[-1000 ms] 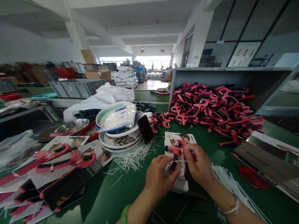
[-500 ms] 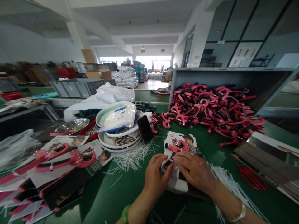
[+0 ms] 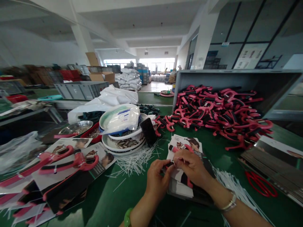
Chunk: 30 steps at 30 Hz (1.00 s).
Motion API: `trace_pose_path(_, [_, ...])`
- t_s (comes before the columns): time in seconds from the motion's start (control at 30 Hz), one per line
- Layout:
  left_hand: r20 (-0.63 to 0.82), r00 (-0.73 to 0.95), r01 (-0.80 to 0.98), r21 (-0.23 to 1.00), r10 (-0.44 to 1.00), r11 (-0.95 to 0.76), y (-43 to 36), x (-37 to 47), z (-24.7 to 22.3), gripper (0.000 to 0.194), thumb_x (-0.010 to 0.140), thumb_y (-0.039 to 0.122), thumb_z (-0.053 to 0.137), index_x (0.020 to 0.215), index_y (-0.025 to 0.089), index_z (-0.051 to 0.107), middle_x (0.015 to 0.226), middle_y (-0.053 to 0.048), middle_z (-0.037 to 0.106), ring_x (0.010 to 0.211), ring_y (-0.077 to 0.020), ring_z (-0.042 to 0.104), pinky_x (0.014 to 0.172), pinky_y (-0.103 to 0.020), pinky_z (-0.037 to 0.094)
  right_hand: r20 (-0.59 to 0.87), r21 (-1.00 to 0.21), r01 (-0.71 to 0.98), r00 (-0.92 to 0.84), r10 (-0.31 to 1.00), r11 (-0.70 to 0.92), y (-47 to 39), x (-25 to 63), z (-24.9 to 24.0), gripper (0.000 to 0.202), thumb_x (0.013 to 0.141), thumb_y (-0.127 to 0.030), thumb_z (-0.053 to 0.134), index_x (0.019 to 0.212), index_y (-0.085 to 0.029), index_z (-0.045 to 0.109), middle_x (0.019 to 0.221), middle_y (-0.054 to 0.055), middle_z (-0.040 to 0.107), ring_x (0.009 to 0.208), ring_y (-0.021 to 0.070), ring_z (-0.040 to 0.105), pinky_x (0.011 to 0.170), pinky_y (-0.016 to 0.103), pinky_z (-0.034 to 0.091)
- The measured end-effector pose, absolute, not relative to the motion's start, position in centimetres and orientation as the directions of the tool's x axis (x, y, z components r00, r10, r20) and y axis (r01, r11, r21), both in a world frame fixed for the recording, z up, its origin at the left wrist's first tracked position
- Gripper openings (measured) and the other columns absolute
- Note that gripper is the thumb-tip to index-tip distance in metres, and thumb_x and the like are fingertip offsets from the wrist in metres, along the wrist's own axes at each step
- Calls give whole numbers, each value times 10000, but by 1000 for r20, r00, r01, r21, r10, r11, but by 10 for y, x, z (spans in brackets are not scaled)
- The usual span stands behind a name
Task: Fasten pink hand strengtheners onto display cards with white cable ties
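Green, a bangle [image 3: 127,217] is worn on the left wrist, and a silver bracelet [image 3: 229,201] is worn on the right. By the left hand [image 3: 157,178], a dark handle end of the pink tool [image 3: 175,149] is pinched, thumb and finger nearly together. The grip of the right hand [image 3: 190,167] is closed to the fingertips just beside it; what is held there cannot be told. Underneath, the tool is backed by a stack of cards [image 3: 181,188] on the green desk [image 3: 101,192], and is partly covered by the right hand. To the left, carded tools [image 3: 79,161] are piled; to the right, white ties [image 3: 234,186], red scissors and more cards [image 3: 272,167] are laid out. Farther off, a phone [image 3: 148,131] is leaned against stacked plates [image 3: 107,145], with a bag [image 3: 124,118] placed on top. Behind, pink tools [image 3: 217,110] are heaped in and before a tipped grey bin [image 3: 236,75]. In the distance, white sacks [image 3: 129,78] are stacked.
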<state>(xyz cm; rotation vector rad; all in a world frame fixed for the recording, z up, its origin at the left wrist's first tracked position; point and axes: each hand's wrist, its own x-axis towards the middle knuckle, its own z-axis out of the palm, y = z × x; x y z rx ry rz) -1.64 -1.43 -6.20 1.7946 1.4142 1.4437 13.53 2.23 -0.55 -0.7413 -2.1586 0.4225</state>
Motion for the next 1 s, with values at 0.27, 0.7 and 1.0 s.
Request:
trace_pose_path(0.27, [436,-273,466,840,857,-278,-11,-10,-69,134,829,275,570,850,164,641,846,-64,563,778,-182,558,710,-318,489,611,-267,433,-615,498,861,12,151,-13,172,851,-96,468,827,-199,603,829,34,668,835,191,578,806,366,430])
trace_pose_path(0.7, [303,-110,439,869,947,-227,-3,-6,-58,211,800,314,606,962,179,604,976,-71,586,958,-208,571,864,-374,467,627,-313,427,-578,523,848,7,158,-25,164,886,-125,454,889,-181,608,889,62,666,843,167,596,815,322,483])
trace_pose_path(1.0, [344,-123,513,825,931,-237,-5,-2,-63,191,844,339,538,934,175,574,947,-74,574,867,-201,596,788,-376,520,627,-298,434,-582,517,850,-3,162,-23,180,866,-124,431,838,-181,599,849,59,661,832,170,572,777,317,461])
